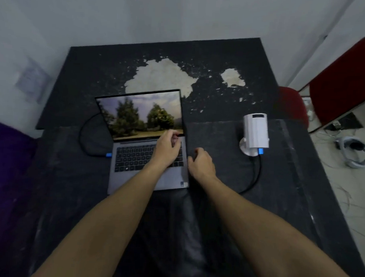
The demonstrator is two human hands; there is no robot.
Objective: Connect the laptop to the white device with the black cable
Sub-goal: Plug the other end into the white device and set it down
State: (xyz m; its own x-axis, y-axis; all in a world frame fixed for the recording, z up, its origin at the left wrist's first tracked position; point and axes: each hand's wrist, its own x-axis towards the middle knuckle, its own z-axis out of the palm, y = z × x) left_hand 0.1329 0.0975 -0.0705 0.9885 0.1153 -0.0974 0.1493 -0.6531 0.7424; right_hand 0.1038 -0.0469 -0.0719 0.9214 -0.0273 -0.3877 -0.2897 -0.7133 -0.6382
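Note:
A grey laptop point(135, 157) stands open on the dark table, its screen showing trees. The black cable point(84, 139) loops from behind the screen to a blue plug point(108, 155) at the laptop's left side. Another stretch of black cable point(255, 178) runs up to a blue plug point(260, 151) at the base of the white device point(256, 130), which stands upright to the right. My left hand point(168, 147) hovers over the keyboard's upper right, fingers curled near the screen's lower corner. My right hand point(200, 162) rests loosely curled just right of the laptop, holding nothing.
The dark table point(220, 102) has large pale patches of worn surface at the back. A red chair point(340, 81) stands at the right. A white headset point(351, 153) lies on the floor at the right. Something purple point(7, 153) sits at the left edge.

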